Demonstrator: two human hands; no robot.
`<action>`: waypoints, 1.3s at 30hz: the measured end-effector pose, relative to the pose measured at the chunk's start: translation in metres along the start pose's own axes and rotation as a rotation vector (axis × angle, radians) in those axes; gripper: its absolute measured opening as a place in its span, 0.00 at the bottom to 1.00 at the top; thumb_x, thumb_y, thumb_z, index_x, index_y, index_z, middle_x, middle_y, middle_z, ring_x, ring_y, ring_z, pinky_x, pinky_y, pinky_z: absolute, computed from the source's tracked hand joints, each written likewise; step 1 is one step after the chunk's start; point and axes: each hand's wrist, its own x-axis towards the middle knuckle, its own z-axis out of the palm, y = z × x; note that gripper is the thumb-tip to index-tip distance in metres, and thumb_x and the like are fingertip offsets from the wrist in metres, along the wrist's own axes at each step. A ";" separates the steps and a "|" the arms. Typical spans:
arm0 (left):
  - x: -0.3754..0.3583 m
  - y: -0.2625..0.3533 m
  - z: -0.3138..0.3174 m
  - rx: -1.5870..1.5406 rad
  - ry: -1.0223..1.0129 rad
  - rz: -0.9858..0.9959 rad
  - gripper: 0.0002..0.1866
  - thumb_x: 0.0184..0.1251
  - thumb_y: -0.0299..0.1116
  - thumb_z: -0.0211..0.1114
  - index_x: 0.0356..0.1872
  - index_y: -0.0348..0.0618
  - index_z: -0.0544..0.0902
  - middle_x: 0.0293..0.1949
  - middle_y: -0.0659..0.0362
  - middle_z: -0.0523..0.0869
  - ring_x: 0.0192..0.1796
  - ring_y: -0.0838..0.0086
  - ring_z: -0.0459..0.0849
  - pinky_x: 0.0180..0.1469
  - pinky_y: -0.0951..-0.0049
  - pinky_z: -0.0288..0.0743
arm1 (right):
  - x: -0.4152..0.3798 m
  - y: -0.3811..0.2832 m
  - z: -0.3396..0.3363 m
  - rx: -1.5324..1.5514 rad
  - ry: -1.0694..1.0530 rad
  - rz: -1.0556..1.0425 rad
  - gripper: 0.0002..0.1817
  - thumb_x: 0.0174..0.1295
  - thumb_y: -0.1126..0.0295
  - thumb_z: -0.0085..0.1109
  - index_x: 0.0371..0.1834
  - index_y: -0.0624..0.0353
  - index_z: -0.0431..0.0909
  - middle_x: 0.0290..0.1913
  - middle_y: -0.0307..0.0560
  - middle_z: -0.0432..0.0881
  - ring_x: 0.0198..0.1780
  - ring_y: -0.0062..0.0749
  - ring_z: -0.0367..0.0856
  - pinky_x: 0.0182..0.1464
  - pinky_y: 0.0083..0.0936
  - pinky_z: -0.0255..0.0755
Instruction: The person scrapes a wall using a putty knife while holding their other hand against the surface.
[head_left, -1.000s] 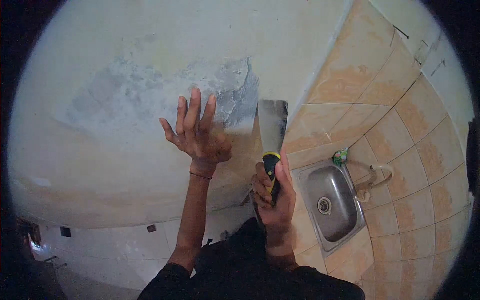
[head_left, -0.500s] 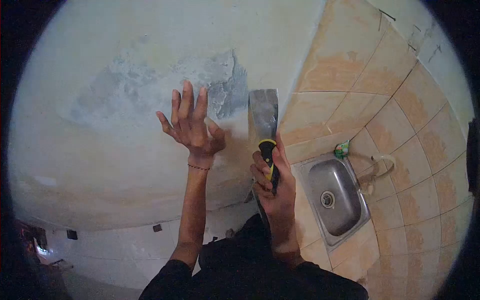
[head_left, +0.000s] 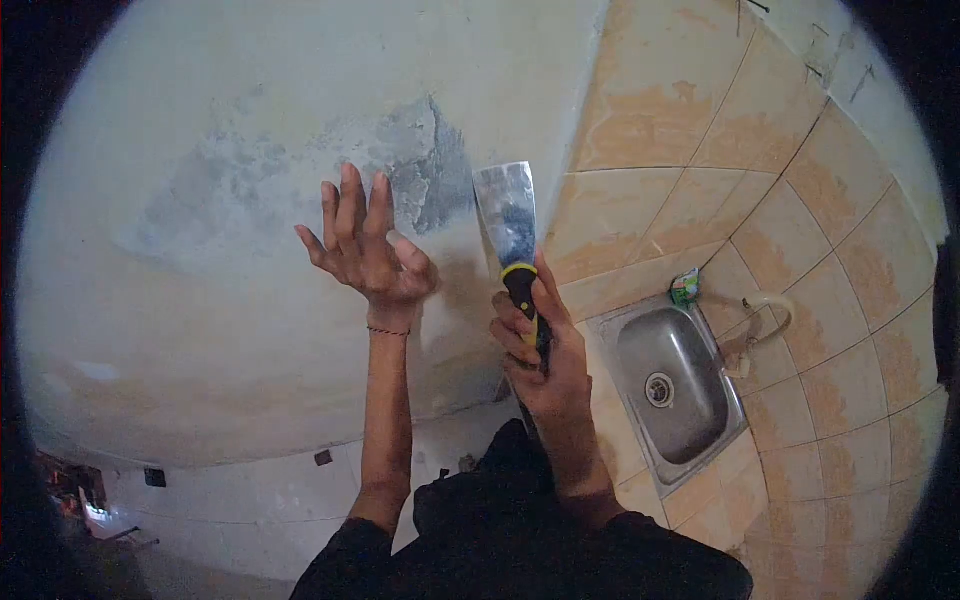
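My right hand (head_left: 545,350) is wrapped round the black and yellow handle of a putty knife (head_left: 510,215). Its wide metal blade points up, close to the right end of a grey patch (head_left: 435,185) where the wall's paint has peeled. My left hand (head_left: 370,260) is raised with fingers spread and holds nothing. It appears in front of the pale wall (head_left: 300,60), overlapping the lower edge of the bare patch. A thin dark cord circles the left wrist.
To the right, a steel sink (head_left: 680,430) is set in a tiled counter. A small green packet (head_left: 685,288) lies at its back corner, near a curved tap (head_left: 775,310). Orange-beige tiles (head_left: 650,130) cover the adjoining wall. Pale floor tiles (head_left: 250,500) show at lower left.
The view has shifted a little, so the wall patch sits further left. My right hand and the putty knife have moved slightly up and left, the blade tilting left. My left hand stays spread.
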 end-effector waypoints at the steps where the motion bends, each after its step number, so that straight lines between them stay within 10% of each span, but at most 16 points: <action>1: 0.001 -0.001 0.000 0.002 -0.006 0.000 0.29 0.69 0.43 0.42 0.65 0.51 0.81 0.69 0.57 0.78 0.77 0.63 0.66 0.83 0.51 0.31 | 0.000 -0.001 0.000 -0.014 -0.007 0.001 0.30 0.76 0.55 0.54 0.79 0.30 0.60 0.32 0.38 0.70 0.19 0.15 0.61 0.13 0.08 0.53; 39: 0.002 0.002 0.003 0.011 0.040 0.005 0.28 0.64 0.38 0.45 0.64 0.47 0.82 0.69 0.54 0.79 0.77 0.62 0.67 0.83 0.53 0.32 | -0.004 -0.014 0.017 -0.067 -0.014 0.036 0.31 0.77 0.56 0.53 0.81 0.32 0.56 0.31 0.36 0.67 0.18 0.13 0.58 0.13 0.08 0.50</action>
